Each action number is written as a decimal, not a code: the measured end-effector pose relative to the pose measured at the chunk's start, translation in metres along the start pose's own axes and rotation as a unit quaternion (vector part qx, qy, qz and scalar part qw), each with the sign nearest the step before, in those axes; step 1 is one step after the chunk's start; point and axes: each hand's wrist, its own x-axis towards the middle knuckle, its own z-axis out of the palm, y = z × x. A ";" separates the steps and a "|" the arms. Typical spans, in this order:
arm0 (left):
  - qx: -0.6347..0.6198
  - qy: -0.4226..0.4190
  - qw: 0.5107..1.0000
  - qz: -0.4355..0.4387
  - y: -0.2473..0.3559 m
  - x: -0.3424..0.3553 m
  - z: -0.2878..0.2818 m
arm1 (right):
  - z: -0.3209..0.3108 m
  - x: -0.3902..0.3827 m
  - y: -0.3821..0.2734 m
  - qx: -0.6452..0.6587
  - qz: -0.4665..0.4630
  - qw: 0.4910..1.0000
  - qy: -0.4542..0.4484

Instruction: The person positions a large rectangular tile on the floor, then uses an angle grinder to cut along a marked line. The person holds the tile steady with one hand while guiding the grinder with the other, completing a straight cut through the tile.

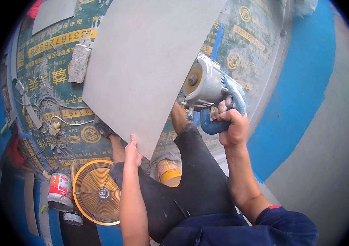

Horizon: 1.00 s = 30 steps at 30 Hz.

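Large, pale grey, straight-edged tile (145, 69) stretches out in front of a person in black trousers (201, 176), over a green floor covering printed in yellow (260, 65). The left hand (133, 153) pinches its edge by the nearest corner, one digit on top, the other fingers hidden from us. The right hand (235, 126) closes snugly around the blue looped handle (210, 127) of a silver-grey metal power cutter (211, 86), just beside the tile's right edge, as a round orange wire-grilled fan (103, 192) sits near the left forearm (133, 205)

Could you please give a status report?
Right hand gripping saw. Left hand holding tile near lower corner. Saw beside tile's right edge. Cables left of tile.
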 end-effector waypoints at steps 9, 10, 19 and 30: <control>0.004 0.003 1.000 0.002 0.004 -0.002 0.009 | -0.002 -0.001 0.004 0.007 0.011 1.000 0.002; 0.001 0.003 1.000 0.001 0.003 0.000 0.007 | -0.001 -0.001 0.005 0.007 0.013 1.000 0.005; -0.008 -0.007 1.000 0.001 0.003 0.004 0.007 | -0.001 -0.002 0.009 0.005 0.015 1.000 -0.001; -0.001 -0.002 1.000 -0.011 0.008 0.000 0.012 | 0.000 -0.007 0.015 0.014 0.026 0.999 0.012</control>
